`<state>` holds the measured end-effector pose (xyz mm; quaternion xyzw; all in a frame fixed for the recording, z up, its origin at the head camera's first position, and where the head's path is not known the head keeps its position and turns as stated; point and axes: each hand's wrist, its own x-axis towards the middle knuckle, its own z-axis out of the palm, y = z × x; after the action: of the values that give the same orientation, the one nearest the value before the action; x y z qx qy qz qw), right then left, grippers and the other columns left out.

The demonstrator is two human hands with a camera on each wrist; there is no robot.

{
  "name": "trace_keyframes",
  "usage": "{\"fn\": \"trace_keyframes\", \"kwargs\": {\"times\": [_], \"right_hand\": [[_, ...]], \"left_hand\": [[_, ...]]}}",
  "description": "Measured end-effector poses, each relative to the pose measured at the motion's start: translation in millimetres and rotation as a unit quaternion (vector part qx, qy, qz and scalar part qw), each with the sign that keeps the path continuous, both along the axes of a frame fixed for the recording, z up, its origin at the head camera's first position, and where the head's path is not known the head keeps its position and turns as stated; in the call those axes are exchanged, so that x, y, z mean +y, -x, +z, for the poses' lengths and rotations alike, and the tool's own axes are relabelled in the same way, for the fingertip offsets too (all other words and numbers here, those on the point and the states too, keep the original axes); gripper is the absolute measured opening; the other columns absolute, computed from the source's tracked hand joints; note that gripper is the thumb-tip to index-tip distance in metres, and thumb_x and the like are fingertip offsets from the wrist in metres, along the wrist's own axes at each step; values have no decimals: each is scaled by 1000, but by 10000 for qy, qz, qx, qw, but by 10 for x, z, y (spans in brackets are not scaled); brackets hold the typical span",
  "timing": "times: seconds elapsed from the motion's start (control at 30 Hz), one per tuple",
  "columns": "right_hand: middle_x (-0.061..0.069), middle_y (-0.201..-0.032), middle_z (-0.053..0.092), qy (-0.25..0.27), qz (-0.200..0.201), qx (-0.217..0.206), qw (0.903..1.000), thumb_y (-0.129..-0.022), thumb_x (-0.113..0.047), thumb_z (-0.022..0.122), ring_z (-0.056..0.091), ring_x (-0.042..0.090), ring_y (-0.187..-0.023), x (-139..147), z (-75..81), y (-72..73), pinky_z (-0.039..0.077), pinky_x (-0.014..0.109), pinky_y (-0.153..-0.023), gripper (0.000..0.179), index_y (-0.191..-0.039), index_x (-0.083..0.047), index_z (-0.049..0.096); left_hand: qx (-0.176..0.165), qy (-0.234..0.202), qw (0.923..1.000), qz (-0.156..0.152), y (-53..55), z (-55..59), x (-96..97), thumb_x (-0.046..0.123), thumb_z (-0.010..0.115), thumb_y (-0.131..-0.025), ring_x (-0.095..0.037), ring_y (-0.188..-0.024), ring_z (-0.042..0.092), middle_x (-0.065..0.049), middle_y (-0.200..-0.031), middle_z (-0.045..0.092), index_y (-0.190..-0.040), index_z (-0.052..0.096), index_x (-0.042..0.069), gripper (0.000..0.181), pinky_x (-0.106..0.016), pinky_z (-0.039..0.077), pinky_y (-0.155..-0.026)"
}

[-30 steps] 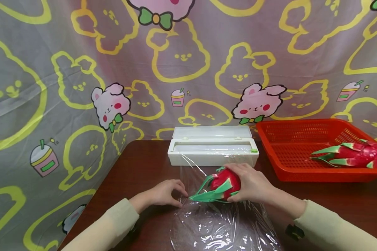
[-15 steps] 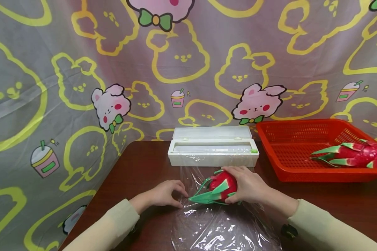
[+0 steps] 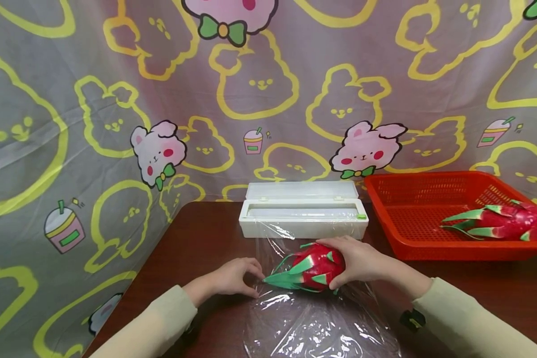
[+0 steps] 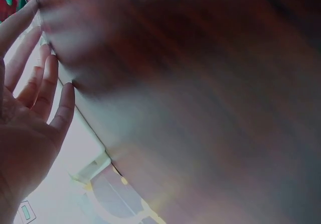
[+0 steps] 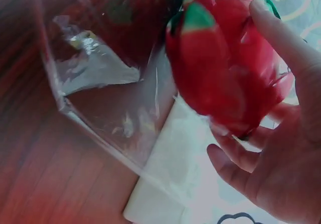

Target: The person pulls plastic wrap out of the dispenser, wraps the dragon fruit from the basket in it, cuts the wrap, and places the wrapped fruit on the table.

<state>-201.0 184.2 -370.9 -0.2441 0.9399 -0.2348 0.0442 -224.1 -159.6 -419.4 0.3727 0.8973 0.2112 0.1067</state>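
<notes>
A red dragon fruit (image 3: 315, 268) with green leaf tips lies on its side over a sheet of clear plastic wrap (image 3: 304, 323), its leaves pointing left. My right hand (image 3: 362, 263) grips the fruit's rounded right end, thumb on the near side and fingers over the far side. In the right wrist view the red body (image 5: 220, 58) sits between thumb and fingers. My left hand (image 3: 232, 277) rests at the wrap's left edge, fingertips right by the leaf tips. In the left wrist view, that hand's fingers (image 4: 47, 83) are spread and loosely extended, with nothing between them.
Behind the fruit stands a white wrap dispenser (image 3: 303, 226), lid raised, the film running out of it toward me. A red plastic basket (image 3: 398, 238) at the right holds another dragon fruit (image 3: 510, 221). A patterned curtain (image 3: 259, 99) hangs behind the brown table (image 3: 192, 228).
My right hand has turned the dragon fruit so more of its red side faces me, its leaf tips shifting slightly left. The left hand has barely moved.
</notes>
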Motion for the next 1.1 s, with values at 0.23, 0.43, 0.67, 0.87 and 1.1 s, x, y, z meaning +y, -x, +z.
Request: {"fn": "trace_keyframes", "kwargs": {"times": [0.23,0.43,0.67,0.87,1.1], "right_hand": [[5,-126,56,259,169,-65,9995,-61,-38,92,52,29,-112,42,-75,33,51,50,-85,94,-142,-19,48],[5,-127,55,458,311,-134,9984,-63,-35,92,51,29,-114,60,-96,51,51,49,-86,92,-142,-19,47],[6,-127,55,594,394,-231,9972,-63,-33,92,51,31,-114,76,-90,58,51,49,-85,92,-142,-19,45],[6,-129,53,538,464,-142,9974,-63,-33,92,50,32,-116,90,-101,71,50,51,-87,94,-143,-20,44],[7,-130,53,519,518,-15,9973,-64,-34,91,50,31,-117,95,-115,102,50,51,-87,93,-143,-19,44]], "left_hand": [[-35,-77,10000,33,3,-27,-21,27,86,-74,-9,-98,56,12,-102,59,-102,77,18,31,-32,45,-91],[94,-74,9999,-2,3,-27,-37,26,86,-73,-8,-97,56,13,-101,58,-101,77,18,31,-31,46,-90],[69,-67,10000,22,-1,-16,-30,27,86,-73,-8,-95,55,13,-100,58,-102,77,17,31,-30,46,-88],[20,-46,10000,82,-3,-2,-23,26,86,-73,-8,-96,56,13,-100,59,-101,77,17,31,-31,46,-89],[-105,-39,9998,159,6,18,-27,27,86,-74,-9,-97,56,13,-101,59,-101,77,18,30,-33,47,-90]]}}
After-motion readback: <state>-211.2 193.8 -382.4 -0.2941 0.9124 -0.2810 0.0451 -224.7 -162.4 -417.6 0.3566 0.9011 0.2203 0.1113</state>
